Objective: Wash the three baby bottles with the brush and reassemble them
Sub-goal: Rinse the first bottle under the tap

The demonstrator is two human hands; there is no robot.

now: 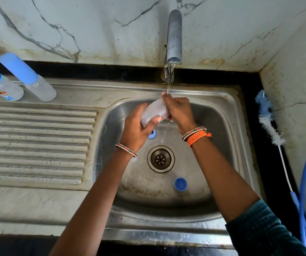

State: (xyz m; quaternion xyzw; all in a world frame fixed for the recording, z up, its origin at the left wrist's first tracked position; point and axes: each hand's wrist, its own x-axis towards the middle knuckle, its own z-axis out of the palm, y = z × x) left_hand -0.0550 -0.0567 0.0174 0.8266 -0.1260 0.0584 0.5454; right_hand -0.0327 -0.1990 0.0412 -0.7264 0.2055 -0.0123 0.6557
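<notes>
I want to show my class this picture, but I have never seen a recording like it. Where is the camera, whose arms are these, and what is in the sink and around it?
There is no machine here. The single picture comes from a camera worn on a person's head, looking down, so the two arms are the wearer's own.

The left hand and right hand both grip one clear baby bottle, held under a thin stream from the tap above the steel sink.

In the basin lie a blue cap near the drain and a blue ring partly hidden by the left hand.

Two other bottles with blue tops stand at the back left, beyond the ribbed draining board. The bottle brush rests unused on the dark counter to the right.
</notes>
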